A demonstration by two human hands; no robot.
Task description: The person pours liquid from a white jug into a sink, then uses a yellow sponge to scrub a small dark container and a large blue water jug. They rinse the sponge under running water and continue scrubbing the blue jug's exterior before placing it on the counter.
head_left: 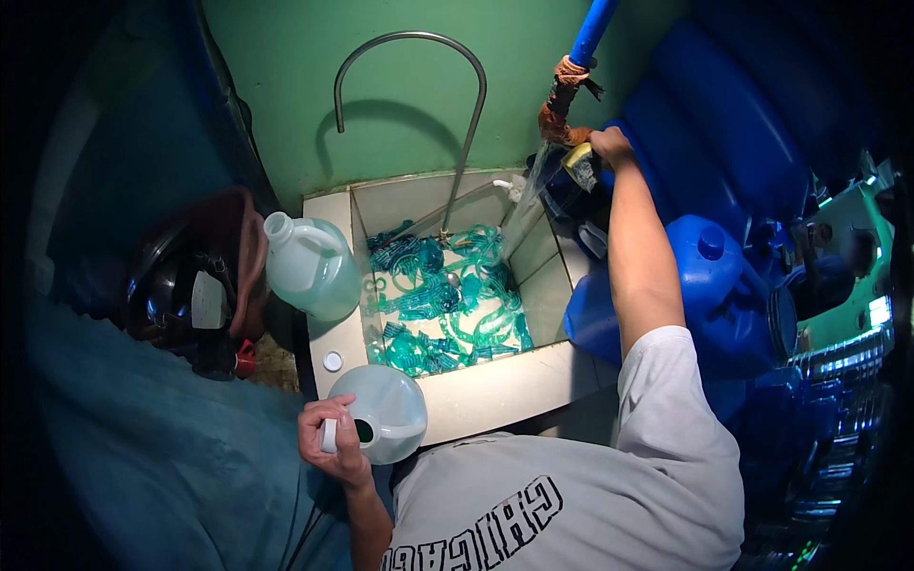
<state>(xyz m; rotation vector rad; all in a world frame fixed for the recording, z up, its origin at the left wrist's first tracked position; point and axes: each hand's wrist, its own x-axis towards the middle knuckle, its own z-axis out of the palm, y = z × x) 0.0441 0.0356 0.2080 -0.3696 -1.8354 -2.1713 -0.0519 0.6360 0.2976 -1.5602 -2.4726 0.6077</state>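
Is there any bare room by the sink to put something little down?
Yes, on the front ledge, between the jug in the left hand and the blue container, with the basin behind. A smaller patch is the back corner of the left ledge, between the standing jug and the green wall. Inside the basin it's crowded with teal plastic pieces.

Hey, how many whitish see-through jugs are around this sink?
2. One jug stands on the left ledge of the sink; the second jug is in the left hand, front left. Others may hide in the dark edges.
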